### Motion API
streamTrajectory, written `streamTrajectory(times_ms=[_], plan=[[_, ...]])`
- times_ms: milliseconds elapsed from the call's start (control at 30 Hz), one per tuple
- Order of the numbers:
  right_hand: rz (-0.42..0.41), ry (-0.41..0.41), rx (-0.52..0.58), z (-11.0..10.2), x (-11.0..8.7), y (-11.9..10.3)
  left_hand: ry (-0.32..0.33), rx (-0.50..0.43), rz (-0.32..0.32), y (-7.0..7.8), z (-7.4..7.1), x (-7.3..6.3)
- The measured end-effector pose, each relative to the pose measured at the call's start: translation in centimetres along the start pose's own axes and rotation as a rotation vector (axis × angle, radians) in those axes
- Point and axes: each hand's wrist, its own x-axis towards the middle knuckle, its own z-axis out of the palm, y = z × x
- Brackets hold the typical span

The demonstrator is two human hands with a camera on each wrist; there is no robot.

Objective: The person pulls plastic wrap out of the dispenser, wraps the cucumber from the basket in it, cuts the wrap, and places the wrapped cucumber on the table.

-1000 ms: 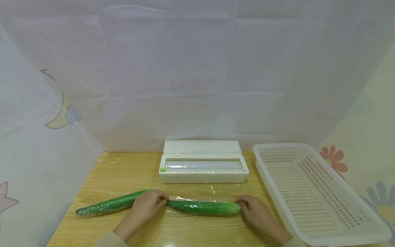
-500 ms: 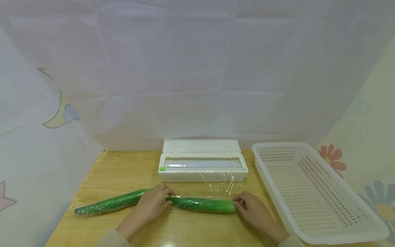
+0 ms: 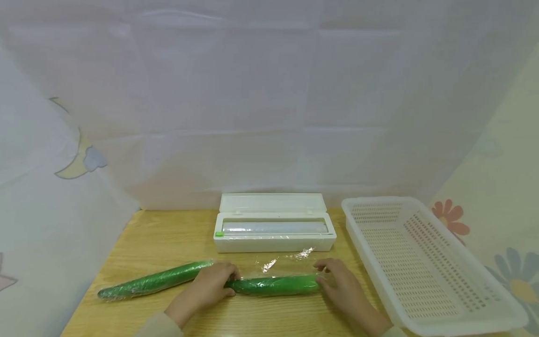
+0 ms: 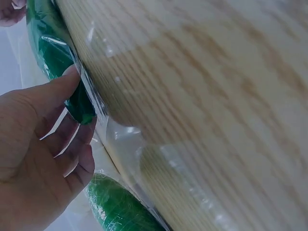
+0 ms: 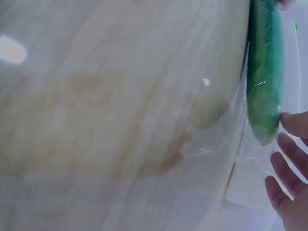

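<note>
A green cucumber [image 3: 278, 285] lies on the wooden table with clear cling film over and around it. My left hand [image 3: 214, 281] holds its dark left end, the thumb [image 4: 72, 79] on top of the film and the fingers beneath. At the paler right end is my right hand [image 3: 343, 288]; its thumb touches the cucumber's side while the other fingers are spread and fairly straight, as the right wrist view shows. Left of my left hand lies a second cucumber [image 3: 156, 281], wrapped in film. Shiny creased film [image 3: 269, 266] stretches behind the nearer cucumber.
Behind the cucumbers stands a white cling film dispenser [image 3: 273, 244], its lid raised, with a roll [image 3: 273, 227] inside and a green slider [image 3: 219, 234] at its left. A white perforated plastic basket [image 3: 375, 281] stands on the right. A pale cloth backdrop [image 3: 252, 117] closes off the back.
The cucumber between my hands has rolled slightly away, then back toward me. My right hand's fingers have loosened and spread at its right end. The left hand stays at the other end.
</note>
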Motion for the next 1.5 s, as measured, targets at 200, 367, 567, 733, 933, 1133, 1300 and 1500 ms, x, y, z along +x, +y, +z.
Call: streamTrajectory(times_ms=[200,367,567,733,933,1133,1300,1500], plan=[[-0.065,-0.105,0.036,0.32,0.44,-0.16,-0.024,-0.020,-0.011,-0.38,0.01,-0.09],[-0.059,-0.215,0.040,0.29,0.43,0.02,-0.068,-0.072,-0.015,-0.53,0.00,-0.24],[-0.067,-0.261,0.022,-0.10,0.39,-0.01,-0.078,-0.117,-0.043,-0.32,0.16,-0.43],[0.009,-0.276,0.022,-0.03,0.57,-0.37,-0.061,-0.085,-0.035,-0.39,0.40,-0.33],[0.073,-0.271,0.003,0.05,0.77,-0.31,-0.049,-0.038,-0.026,-0.44,0.56,-0.16],[0.074,-0.254,-0.004,-0.15,0.92,-0.37,-0.035,-0.077,-0.033,-0.43,0.37,-0.33],[0.066,-0.278,0.008,-0.38,0.76,-0.35,-0.060,-0.110,-0.029,-0.49,0.38,-0.45],[0.060,-0.291,0.047,-0.38,0.63,0.01,-0.047,-0.108,-0.039,-0.50,0.81,-0.33]])
